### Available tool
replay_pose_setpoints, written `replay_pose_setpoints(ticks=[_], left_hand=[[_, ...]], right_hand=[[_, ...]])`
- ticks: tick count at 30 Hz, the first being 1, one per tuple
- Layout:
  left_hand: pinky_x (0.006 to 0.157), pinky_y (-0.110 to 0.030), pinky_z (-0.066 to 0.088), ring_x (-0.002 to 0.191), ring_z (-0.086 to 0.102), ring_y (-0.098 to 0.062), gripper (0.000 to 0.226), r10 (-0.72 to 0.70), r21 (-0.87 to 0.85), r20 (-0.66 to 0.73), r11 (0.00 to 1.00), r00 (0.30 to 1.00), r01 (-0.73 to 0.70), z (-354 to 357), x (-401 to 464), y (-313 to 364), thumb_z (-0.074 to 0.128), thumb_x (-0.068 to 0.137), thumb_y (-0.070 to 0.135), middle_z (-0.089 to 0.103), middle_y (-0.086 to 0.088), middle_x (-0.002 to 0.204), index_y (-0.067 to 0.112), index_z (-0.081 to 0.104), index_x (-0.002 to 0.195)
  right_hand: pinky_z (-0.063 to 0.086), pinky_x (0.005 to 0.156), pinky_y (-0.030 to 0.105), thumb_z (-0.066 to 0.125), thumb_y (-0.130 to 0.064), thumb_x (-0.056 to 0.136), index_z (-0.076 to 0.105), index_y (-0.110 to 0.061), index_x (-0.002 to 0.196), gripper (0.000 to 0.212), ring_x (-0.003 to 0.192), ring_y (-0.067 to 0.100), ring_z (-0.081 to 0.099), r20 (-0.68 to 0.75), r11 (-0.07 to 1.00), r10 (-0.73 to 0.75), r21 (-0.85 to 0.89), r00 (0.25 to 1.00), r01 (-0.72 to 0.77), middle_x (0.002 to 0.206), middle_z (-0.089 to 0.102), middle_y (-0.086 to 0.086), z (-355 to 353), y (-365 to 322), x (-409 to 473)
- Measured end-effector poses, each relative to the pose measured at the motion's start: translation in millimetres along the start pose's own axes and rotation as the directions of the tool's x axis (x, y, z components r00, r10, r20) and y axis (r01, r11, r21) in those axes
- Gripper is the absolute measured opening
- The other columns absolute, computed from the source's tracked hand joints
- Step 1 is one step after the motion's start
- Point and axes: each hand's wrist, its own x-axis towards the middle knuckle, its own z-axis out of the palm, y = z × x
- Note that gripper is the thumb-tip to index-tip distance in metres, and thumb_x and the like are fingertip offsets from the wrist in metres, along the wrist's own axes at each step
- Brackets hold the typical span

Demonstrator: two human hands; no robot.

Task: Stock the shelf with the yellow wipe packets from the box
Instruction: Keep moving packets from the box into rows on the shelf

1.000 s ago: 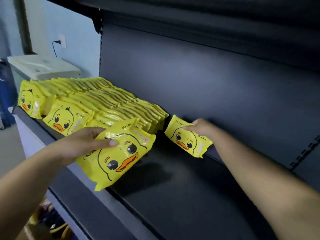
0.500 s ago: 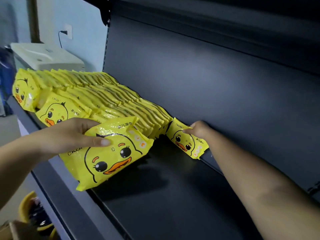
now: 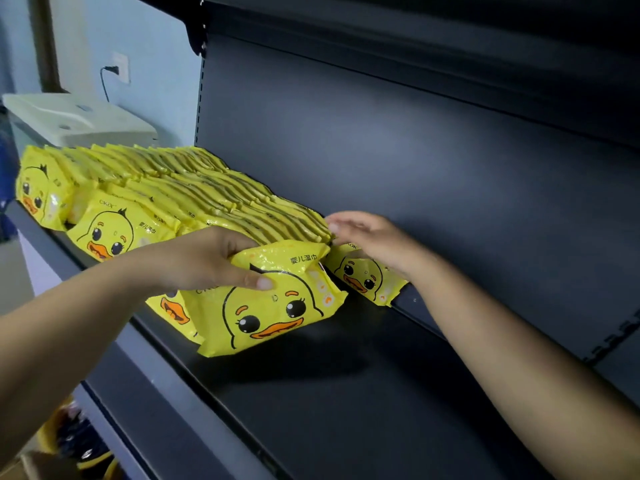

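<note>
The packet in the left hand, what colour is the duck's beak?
Orange, on the yellow front packet gripped by the left hand, clear in the head view.

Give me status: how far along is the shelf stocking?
Done: rows of yellow packets fill the shelf's left part. In hand: left hand has a grip on a front packet; right hand lies with straight fingers on the back packet. Left: the right part is bare; the box isn't clearly visible.
</note>
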Motion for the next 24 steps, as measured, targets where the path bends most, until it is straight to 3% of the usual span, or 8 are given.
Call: replay_pose_setpoints(ticks=[3,6,9,13,15,18,21,24], left_hand=[[0.058,-0.010,0.044,0.063,0.059,0.001,0.038,0.051,0.156,0.083,0.986,0.995,-0.064,13,11,18,0.073,0.058,0.051,0.068,0.006,0.069,0.023,0.069,0.083],[0.058,-0.016,0.038,0.063,0.050,-0.003,0.021,0.128,0.398,0.152,0.899,0.980,-0.180,29,22,25,0.072,0.073,0.038,0.059,0.006,0.070,0.022,0.065,0.083],[0.070,-0.019,0.041,0.083,0.056,-0.011,0.039,0.183,0.491,0.110,0.844,0.977,-0.213,43,31,18,0.068,0.078,0.038,0.066,0.000,0.097,0.018,0.063,0.111],[0.095,-0.026,0.040,0.114,0.055,-0.024,0.055,0.423,0.571,-0.182,0.780,0.888,-0.255,52,22,-1,0.068,0.077,0.042,0.060,-0.006,0.122,0.014,0.057,0.124],[0.094,-0.031,0.039,0.108,0.060,-0.030,0.057,0.484,0.620,-0.213,0.738,0.849,-0.265,51,14,-16,0.064,0.070,0.044,0.064,-0.013,0.115,0.008,0.064,0.115],[0.089,-0.024,0.036,0.109,0.059,-0.027,0.075,0.391,0.599,-0.209,0.775,0.896,-0.198,47,0,-32,0.045,0.067,0.064,0.064,-0.009,0.116,0.011,0.062,0.118],[0.088,-0.024,0.038,0.111,0.056,-0.023,0.100,0.310,0.564,-0.245,0.816,0.919,-0.126,42,-10,-40,0.027,0.056,0.083,0.062,-0.004,0.120,0.016,0.055,0.125],[0.078,-0.024,0.042,0.093,0.060,-0.019,0.108,0.286,0.530,-0.277,0.842,0.917,-0.102,34,-23,-50,0.015,0.059,0.092,0.065,-0.002,0.112,0.017,0.056,0.124]], right_hand=[[0.050,0.077,0.018,0.060,-0.031,0.085,0.058,-0.025,0.114,0.030,0.089,0.000,0.058,0.317,0.991,0.097,-0.114,0.943,-0.064,0.098,0.062,-0.014,12,-15,-25],[0.053,0.063,0.016,0.065,-0.023,0.083,0.061,-0.017,0.106,0.024,0.073,0.002,0.063,0.390,0.974,0.221,-0.139,0.894,-0.180,0.082,0.065,-0.011,20,-6,-39],[0.054,0.059,0.019,0.064,-0.015,0.085,0.062,-0.015,0.090,0.006,0.065,0.003,0.063,0.295,0.974,0.228,-0.067,0.928,-0.218,0.077,0.064,-0.005,20,12,-46],[0.056,0.069,0.033,0.062,-0.013,0.086,0.060,-0.013,0.095,0.009,0.075,0.014,0.064,0.077,0.932,0.329,0.131,0.941,-0.337,0.087,0.067,0.004,3,45,-49],[0.055,0.069,0.034,0.062,-0.015,0.086,0.060,-0.008,0.102,0.017,0.074,0.014,0.064,-0.049,0.904,0.389,0.211,0.920,-0.371,0.086,0.066,0.004,-8,63,-45],[0.052,0.072,0.035,0.060,-0.017,0.088,0.057,-0.005,0.107,0.022,0.072,0.016,0.061,-0.211,0.877,0.458,0.264,0.864,-0.401,0.088,0.065,0.008,-15,87,-29],[0.049,0.080,0.039,0.059,-0.017,0.089,0.056,-0.006,0.107,0.021,0.073,0.020,0.060,-0.252,0.862,0.483,0.302,0.838,-0.406,0.100,0.062,0.014,-9,104,-10],[0.049,0.081,0.038,0.060,-0.020,0.089,0.055,-0.003,0.110,0.028,0.086,0.023,0.059,-0.307,0.862,0.493,0.296,0.814,-0.411,0.103,0.060,0.013,5,115,11]])
